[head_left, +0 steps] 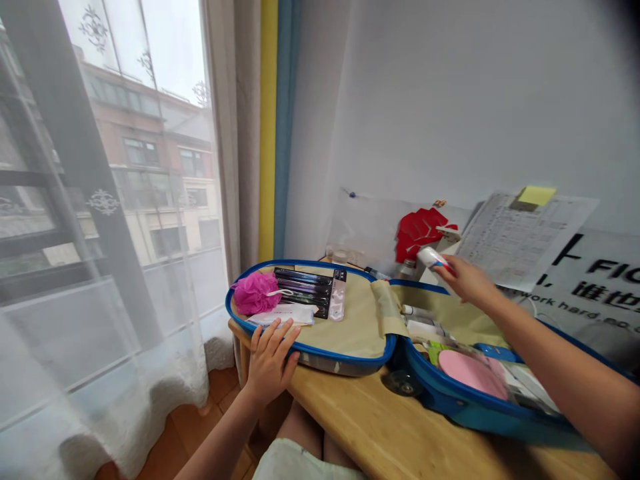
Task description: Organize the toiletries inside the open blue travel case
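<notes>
An open blue suitcase (345, 357) lies spread on the wooden table. My left hand (273, 353) rests on the front rim of its left half, fingers spread. The fingertips reach the edge of a white packet (287, 315). Behind that packet are a pink bath puff (256, 293) and a pack of pens (307, 290). Above the back rim of the right half, my right hand (467, 280) is closed around a small white tube with red and blue markings (434, 259). That tube's kind is not clear. In the right half lies a pink oval item (473, 373) among several small bottles and packets.
The wooden table (360, 413) has its front edge close to my lap. A sheer curtain (125, 300) and window are at the left. Papers (525, 233) and a red rose cutout (420, 230) stand against the wall behind the suitcase.
</notes>
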`<control>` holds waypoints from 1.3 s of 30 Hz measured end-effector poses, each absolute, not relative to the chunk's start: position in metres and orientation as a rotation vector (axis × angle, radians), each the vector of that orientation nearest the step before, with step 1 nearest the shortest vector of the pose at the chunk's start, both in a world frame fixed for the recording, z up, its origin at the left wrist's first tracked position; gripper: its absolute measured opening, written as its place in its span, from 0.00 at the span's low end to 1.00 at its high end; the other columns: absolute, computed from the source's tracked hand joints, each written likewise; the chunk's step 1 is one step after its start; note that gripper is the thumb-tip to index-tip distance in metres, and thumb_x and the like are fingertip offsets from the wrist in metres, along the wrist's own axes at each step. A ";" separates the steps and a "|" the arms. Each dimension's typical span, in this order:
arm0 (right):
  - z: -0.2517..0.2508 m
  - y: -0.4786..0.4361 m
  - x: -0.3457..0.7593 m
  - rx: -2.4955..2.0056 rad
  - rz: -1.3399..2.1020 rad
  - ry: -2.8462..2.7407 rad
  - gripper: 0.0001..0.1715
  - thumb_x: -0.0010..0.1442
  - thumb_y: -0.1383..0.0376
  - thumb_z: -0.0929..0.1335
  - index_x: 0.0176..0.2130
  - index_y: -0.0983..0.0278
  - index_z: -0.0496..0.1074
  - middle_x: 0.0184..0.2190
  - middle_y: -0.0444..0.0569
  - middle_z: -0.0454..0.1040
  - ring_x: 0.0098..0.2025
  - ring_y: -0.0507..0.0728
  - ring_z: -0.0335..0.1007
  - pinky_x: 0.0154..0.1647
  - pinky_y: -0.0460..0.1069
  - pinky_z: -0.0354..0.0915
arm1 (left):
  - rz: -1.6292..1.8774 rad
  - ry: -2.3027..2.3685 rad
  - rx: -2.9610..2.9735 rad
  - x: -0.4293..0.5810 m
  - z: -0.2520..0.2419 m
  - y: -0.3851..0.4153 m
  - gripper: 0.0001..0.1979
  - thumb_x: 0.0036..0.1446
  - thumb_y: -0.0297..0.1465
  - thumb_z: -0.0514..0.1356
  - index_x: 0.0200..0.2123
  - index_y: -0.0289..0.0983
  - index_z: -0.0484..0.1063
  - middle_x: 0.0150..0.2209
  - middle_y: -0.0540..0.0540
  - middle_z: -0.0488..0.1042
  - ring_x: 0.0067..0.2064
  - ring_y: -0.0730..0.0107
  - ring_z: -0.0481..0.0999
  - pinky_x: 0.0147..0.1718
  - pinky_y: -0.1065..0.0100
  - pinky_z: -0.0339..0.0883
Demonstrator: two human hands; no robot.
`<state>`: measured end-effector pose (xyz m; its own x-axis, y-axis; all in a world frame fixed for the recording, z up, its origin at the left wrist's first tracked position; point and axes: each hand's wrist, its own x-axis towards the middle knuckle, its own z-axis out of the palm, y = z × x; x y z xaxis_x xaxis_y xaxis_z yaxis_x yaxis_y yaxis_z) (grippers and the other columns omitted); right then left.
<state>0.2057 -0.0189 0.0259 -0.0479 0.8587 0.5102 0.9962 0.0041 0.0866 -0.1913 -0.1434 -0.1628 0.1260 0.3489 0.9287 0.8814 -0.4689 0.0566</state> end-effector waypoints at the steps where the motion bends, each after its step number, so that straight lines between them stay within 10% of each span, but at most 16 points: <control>1: 0.028 -0.017 0.184 -1.884 -0.560 -2.082 0.21 0.62 0.61 0.62 0.53 0.66 0.68 0.43 0.60 0.74 0.40 0.56 0.71 0.35 0.47 0.61 | -1.329 -1.186 -1.888 -0.191 -0.162 -0.143 0.19 0.61 0.31 0.50 0.54 0.39 0.69 0.52 0.42 0.73 0.57 0.60 0.66 0.61 0.57 0.44; 13: -0.028 -0.026 -0.057 -1.466 -0.268 -2.849 0.20 0.62 0.57 0.64 0.51 0.65 0.67 0.49 0.52 0.69 0.45 0.55 0.69 0.45 0.55 0.67 | -1.307 -1.181 -1.884 -0.191 -0.162 -0.144 0.19 0.61 0.31 0.50 0.54 0.39 0.68 0.52 0.44 0.73 0.57 0.61 0.65 0.61 0.58 0.43; 39: -0.065 -0.027 -0.084 -1.341 -0.172 -2.976 0.20 0.62 0.58 0.64 0.52 0.64 0.66 0.50 0.52 0.69 0.47 0.55 0.69 0.46 0.56 0.68 | -1.328 -1.218 -1.911 -0.192 -0.165 -0.142 0.21 0.61 0.32 0.50 0.57 0.41 0.66 0.53 0.44 0.72 0.58 0.60 0.65 0.61 0.56 0.44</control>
<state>-0.0836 -0.0271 -0.0649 -0.6565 0.7508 -0.0727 0.7375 0.6591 0.1475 -0.1919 -0.1420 -0.1653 0.1198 0.3824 0.9162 0.8801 -0.4680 0.0803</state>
